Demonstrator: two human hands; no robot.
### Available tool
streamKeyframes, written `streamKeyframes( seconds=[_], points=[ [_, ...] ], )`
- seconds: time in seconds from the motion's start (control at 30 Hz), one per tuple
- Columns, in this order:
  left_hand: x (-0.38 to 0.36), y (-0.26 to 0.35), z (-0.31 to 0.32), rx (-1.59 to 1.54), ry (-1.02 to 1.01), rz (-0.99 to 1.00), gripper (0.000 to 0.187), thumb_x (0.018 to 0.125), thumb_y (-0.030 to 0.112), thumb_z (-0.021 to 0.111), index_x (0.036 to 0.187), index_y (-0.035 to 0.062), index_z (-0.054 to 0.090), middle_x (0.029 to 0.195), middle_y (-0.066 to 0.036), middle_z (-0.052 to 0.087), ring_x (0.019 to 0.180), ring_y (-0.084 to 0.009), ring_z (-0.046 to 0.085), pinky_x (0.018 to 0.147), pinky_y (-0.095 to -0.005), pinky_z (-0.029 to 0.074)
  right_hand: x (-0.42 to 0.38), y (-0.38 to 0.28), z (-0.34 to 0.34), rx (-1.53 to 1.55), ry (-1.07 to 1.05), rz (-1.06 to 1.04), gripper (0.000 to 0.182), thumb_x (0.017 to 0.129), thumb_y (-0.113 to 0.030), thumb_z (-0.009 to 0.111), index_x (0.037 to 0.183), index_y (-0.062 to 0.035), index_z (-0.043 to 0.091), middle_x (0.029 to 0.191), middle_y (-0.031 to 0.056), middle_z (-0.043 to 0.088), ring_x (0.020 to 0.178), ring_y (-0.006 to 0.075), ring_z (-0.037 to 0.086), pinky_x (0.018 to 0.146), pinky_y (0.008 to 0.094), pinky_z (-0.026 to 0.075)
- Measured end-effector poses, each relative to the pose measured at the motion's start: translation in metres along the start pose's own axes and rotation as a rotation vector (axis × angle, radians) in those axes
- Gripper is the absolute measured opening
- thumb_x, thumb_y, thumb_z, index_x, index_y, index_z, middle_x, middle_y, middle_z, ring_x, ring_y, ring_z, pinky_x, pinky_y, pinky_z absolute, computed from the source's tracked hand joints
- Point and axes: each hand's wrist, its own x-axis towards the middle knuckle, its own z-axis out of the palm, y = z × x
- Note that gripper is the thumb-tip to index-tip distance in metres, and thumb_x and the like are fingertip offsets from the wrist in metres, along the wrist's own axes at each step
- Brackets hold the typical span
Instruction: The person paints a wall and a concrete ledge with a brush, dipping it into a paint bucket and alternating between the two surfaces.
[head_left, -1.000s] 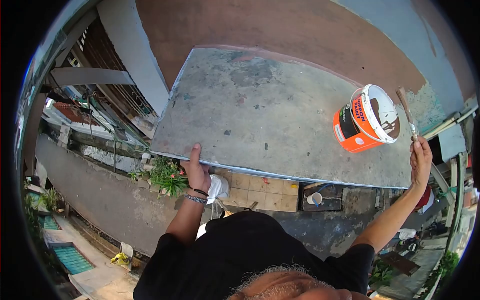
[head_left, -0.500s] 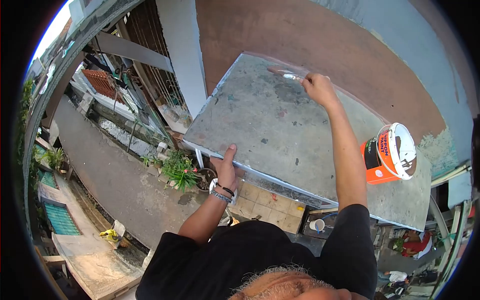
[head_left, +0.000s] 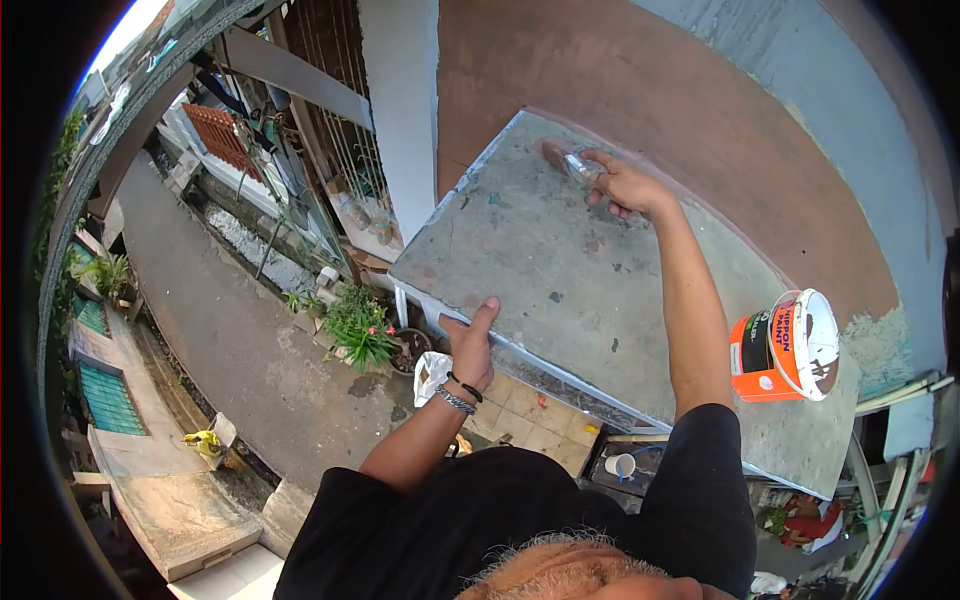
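Note:
My right hand (head_left: 630,188) is closed on a paintbrush (head_left: 576,166), its index finger stretched along the handle. The bristles, coated brown, touch the grey concrete slab (head_left: 560,270) near its far left corner, close to the brown wall (head_left: 640,90). My left hand (head_left: 472,348) grips the slab's front edge, thumb on top; its other fingers are mostly hidden below. To the right of my right forearm, an orange paint bucket (head_left: 765,345) stands on the slab, with brown paint visible inside its white-smeared rim.
The slab stands high above a tiled floor (head_left: 520,400) and a paved lane (head_left: 250,330). Potted plants (head_left: 362,328) are below on the left, a white cup (head_left: 620,465) below the front edge. A pale post (head_left: 402,110) rises beyond the left edge.
The brush has moved left along the slab toward the far corner. My right-hand fingers are more spread around the handle. My view has shifted slightly; my left hand still holds the edge.

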Motion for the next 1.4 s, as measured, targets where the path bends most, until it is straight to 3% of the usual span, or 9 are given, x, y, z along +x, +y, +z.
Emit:
streamKeyframes(
  seconds=[0.17, 0.27, 0.37, 0.47, 0.57, 0.77, 0.9, 1.27, 1.4],
  points=[
    [-0.003, 0.006, 0.003, -0.018, -0.007, -0.028, 0.078, 0.082, 0.02, 0.075, 0.135, 0.0029, 0.02, 0.134, -0.015, 0.038, 0.122, -0.0232, 0.042, 0.103, -0.0379, 0.036, 0.008, 0.051, -0.011, 0.768, -0.218, -0.133, 0.043, 0.097, -0.024, 0.057, 0.138, -0.0141, 0.045, 0.102, 0.0037, 0.054, 0.057, 0.0027, 0.043, 0.046, 0.0153, 0.037],
    [0.003, -0.004, -0.002, -0.017, 0.014, -0.011, 0.069, 0.084, 0.017, 0.072, 0.135, 0.0081, 0.027, 0.132, -0.011, 0.043, 0.121, -0.0243, 0.047, 0.096, -0.0438, 0.047, 0.011, 0.061, 0.003, 0.856, -0.16, -0.223, 0.045, 0.095, -0.025, 0.06, 0.135, -0.0108, 0.045, 0.11, 0.0047, 0.053, 0.058, 0.0039, 0.044, 0.047, 0.0168, 0.038],
    [0.002, -0.002, -0.003, -0.019, -0.014, -0.013, 0.069, 0.084, 0.017, 0.072, 0.135, 0.0078, 0.026, 0.132, -0.012, 0.043, 0.121, -0.0241, 0.047, 0.095, -0.0443, 0.047, 0.005, 0.054, 0.025, 1.089, -0.054, -0.512, 0.036, 0.093, -0.027, 0.064, 0.121, -0.005, 0.056, 0.096, 0.0032, 0.058, 0.055, 0.0051, 0.041, 0.047, 0.0186, 0.035],
    [0.001, 0.001, -0.001, -0.017, -0.009, -0.025, 0.069, 0.084, 0.016, 0.072, 0.136, 0.0083, 0.027, 0.132, -0.012, 0.043, 0.121, -0.0241, 0.047, 0.096, -0.0442, 0.047, 0.029, 0.057, 0.016, 0.337, 0.548, -0.369, 0.027, 0.091, -0.028, 0.066, 0.102, -0.0036, 0.065, 0.079, 0.0019, 0.06, 0.065, 0.0085, 0.053, 0.053, 0.0245, 0.042],
    [0.002, -0.003, -0.003, -0.002, 0.011, -0.036, 0.067, 0.085, 0.016, 0.071, 0.136, 0.0079, 0.028, 0.132, -0.012, 0.044, 0.122, -0.0236, 0.046, 0.097, -0.0432, 0.046, 0.056, 0.06, 0.01, 0.412, 0.699, -0.44, 0.023, 0.092, -0.025, 0.061, 0.091, -0.0034, 0.068, 0.062, -0.0002, 0.056, 0.058, 0.008, 0.053, 0.051, 0.0244, 0.042],
    [0.002, -0.002, -0.003, -0.065, -0.052, 0.037, 0.075, 0.083, 0.016, 0.074, 0.135, 0.0015, 0.022, 0.135, -0.013, 0.039, 0.123, -0.0225, 0.042, 0.105, -0.0366, 0.035, 0.127, 0.03, 0.022, 1.063, 0.589, -0.329, 0.021, 0.09, -0.02, 0.058, 0.095, -0.0032, 0.068, 0.061, 0.0035, 0.059, 0.048, 0.0102, 0.05, 0.043, 0.0269, 0.04],
    [0.001, 0.0, -0.006, -0.074, -0.038, -0.012, 0.076, 0.084, 0.012, 0.073, 0.137, 0.0016, 0.021, 0.138, -0.014, 0.036, 0.126, -0.0224, 0.039, 0.107, -0.0362, 0.032, 0.141, 0.052, 0.016, 0.825, 0.732, -0.148, 0.021, 0.089, -0.021, 0.056, 0.093, -0.0043, 0.068, 0.06, 0.0023, 0.058, 0.045, 0.0103, 0.048, 0.042, 0.0265, 0.038],
    [0.002, 0.002, -0.005, -0.072, -0.052, 0.011, 0.08, 0.084, 0.009, 0.071, 0.141, 0.0028, 0.015, 0.141, -0.013, 0.03, 0.129, -0.0229, 0.034, 0.11, -0.0368, 0.028, 0.169, 0.028, 0.03, 0.855, 0.719, -0.24, 0.016, 0.086, -0.015, 0.058, 0.083, -0.0021, 0.068, 0.059, 0.0063, 0.062, 0.044, 0.0122, 0.052, 0.04, 0.027, 0.039],
    [0.008, -0.014, -0.013, 0.025, -0.051, 0.067, 0.08, 0.084, 0.015, 0.07, 0.142, 0.0112, 0.016, 0.138, -0.012, 0.035, 0.125, -0.0259, 0.041, 0.103, -0.0453, 0.039, 0.156, 0.029, 0.008, 0.795, 0.74, -0.285, 0.019, 0.086, -0.017, 0.058, 0.081, -0.002, 0.068, 0.058, 0.006, 0.061, 0.043, 0.0119, 0.051, 0.04, 0.0277, 0.04]
  ],
)
